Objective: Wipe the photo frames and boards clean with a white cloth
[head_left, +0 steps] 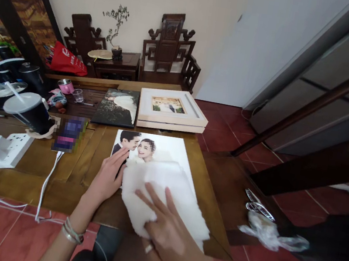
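Note:
A large photo print of a couple [155, 147] lies flat on the wooden table [91, 152] in front of me. A fluffy white cloth [165, 190] covers its lower half. My right hand [166, 226] rests flat on the cloth with fingers spread; a ring shows on one finger. My left hand [108, 177] lies flat on the left edge of the print, fingers stretched toward the picture, bracelets on the wrist.
Farther back lie a dark photo print [116, 107] and a white framed photo [171, 109]. At the left are a power strip with cables [9, 148], a phone [68, 133], cups and pots [28, 109]. Carved chairs [169, 50] stand by the wall; a plastic bag [270, 234] lies right.

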A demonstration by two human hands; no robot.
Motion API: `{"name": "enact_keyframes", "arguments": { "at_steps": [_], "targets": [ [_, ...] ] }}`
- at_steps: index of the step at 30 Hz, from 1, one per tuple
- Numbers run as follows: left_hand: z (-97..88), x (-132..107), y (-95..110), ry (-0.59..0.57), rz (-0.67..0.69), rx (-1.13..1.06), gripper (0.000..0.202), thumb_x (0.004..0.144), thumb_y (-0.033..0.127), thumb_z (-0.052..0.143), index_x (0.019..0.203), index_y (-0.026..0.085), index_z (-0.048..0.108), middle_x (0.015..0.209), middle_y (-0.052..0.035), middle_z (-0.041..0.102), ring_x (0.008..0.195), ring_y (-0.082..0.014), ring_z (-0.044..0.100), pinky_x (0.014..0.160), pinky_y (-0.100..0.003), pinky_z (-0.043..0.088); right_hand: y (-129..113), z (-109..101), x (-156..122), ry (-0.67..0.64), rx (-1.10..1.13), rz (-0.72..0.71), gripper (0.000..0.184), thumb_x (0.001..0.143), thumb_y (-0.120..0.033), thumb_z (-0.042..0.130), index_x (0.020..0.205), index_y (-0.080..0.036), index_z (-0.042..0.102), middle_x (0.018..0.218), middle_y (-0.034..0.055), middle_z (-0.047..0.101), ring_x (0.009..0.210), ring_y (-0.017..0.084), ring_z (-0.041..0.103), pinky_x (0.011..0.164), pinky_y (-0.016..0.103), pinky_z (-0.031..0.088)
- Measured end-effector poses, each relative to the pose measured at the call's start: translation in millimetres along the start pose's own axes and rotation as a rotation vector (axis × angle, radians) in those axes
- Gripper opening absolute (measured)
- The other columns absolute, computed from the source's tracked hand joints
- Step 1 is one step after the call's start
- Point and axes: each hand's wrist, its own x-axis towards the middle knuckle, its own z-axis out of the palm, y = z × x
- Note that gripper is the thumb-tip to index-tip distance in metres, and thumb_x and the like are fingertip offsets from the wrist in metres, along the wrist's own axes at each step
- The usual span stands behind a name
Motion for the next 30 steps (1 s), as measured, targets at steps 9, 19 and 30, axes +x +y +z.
{"name": "enact_keyframes", "arguments": {
  "at_steps": [9,19,30],
  "targets": [
    [0.6,0.0,-0.8,0.009,-0.011,-0.007,0.042,0.097,0.024,0.035,0.138,0.021,0.044,0.145,-0.0105,0.045,0.138,-0.0225,0.036,0.111,-0.048,0.032,48.1,-25.8,56.8,0.104,-0.104,0.173,0.022,0.08,-0.012,0.044,0.083,-0.013,0.066,0.133,0.0208,0.055,0.14,0.037,0.025,0.107,0.068,0.016],
    [-12.3,-2.2,6.8,0.224,0.026,-0.196,0.052,0.1,0.039,0.019,0.148,0.019,0.026,0.154,-0.0073,0.029,0.144,-0.0195,0.021,0.118,-0.041,0.019,14.8,-6.9,51.9,-0.011,0.06,-0.181,0.016,0.067,-0.014,0.052,0.077,-0.018,0.064,0.14,0.0095,0.051,0.141,0.032,0.023,0.112,0.063,0.001],
    [2.2,-0.7,0.3,0.048,0.047,0.037,0.04,0.097,0.024,0.038,0.135,0.02,0.047,0.143,-0.0129,0.047,0.137,-0.0244,0.038,0.108,-0.048,0.037,67.6,-32.9,40.4,0.202,-0.011,0.239,0.021,0.08,-0.014,0.041,0.069,-0.019,0.057,0.117,0.019,0.065,0.127,0.031,0.047,0.111,0.054,0.022]
  ]
}}
